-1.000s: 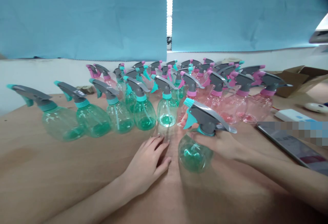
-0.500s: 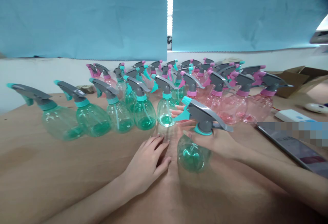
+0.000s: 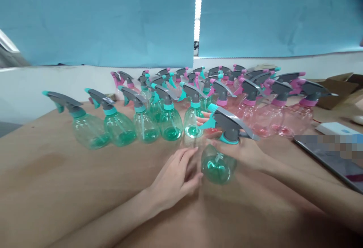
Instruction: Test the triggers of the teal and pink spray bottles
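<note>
Here we are at the wooden table (image 3: pixel 85 199), and a green spray bottle (image 3: pixel 218 168) sits in the right hand (image 3: pixel 241 153), just below the middle of the frame. The fingers (image 3: pixel 204 120) are closed round the bottle's neck under the grey trigger head (image 3: pixel 229 123), gripping it firmly, with their tips showing past the far side. We're looking at a long axis that runs almost straight up and down in our view: the clear body sits low and toward us, leaning slightly left, while the nozzle points left.

The left hand (image 3: pixel 174 176) is empty, lying open on the wood with its fingers loosely spread. Its fingertips come just beside the bottle's body (touching or not, we can't quite tell from here), so that's the free hand nearest the bottle, with the right hand doing the holding.

Beyond them, we have green spray bottles (image 3: pixel 170 125) standing left of centre and pink spray bottles (image 3: pixel 272 117) crowding in on the right, all on the same table. The hand-held bottle is just in front of the meeting point of the two colours. Over at the right edge there's a cardboard box (image 3: pixel 337 93), a white charger (image 3: pixel 336 129) and a flat device (image 3: pixel 320 153), partly blurred out. A blue curtain (image 3: pixel 93 17) fills the top of the frame.
</note>
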Available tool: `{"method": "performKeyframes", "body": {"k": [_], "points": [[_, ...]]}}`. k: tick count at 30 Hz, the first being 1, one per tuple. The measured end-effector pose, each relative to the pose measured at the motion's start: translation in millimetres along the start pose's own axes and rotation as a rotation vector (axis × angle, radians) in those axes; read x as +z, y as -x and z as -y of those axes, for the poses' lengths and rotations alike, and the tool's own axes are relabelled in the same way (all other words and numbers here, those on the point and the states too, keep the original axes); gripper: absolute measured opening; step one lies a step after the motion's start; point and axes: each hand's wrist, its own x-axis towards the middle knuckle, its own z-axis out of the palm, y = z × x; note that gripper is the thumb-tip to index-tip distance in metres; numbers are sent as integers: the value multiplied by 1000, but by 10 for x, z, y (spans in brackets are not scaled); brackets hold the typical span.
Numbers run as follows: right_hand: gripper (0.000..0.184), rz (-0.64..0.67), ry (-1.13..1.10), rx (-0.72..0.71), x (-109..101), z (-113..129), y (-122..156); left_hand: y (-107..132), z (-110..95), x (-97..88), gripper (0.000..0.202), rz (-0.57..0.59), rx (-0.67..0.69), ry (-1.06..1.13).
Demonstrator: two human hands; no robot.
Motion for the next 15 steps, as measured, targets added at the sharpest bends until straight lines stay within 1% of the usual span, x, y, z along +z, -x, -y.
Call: {"method": "performKeyframes", "body": {"k": [4,6,8,11,15], "points": [[15,9,6,-24,201,146,-59,114,-82,-68,55,-90,22,96],[17,-4,31,-16,343,232,-94,201,-96,-119,58,-110,2,111],[15,-3,40,-25,517,306,-128,311,-94,-189,61,-121,-46,123],[17,59,-19,-88,851,402,-172,507,-66,-321,66,-174,-127,117],[41,150,-72,-161,1383,577,-248,809,34,-515,74,-303,-232,57]]}}
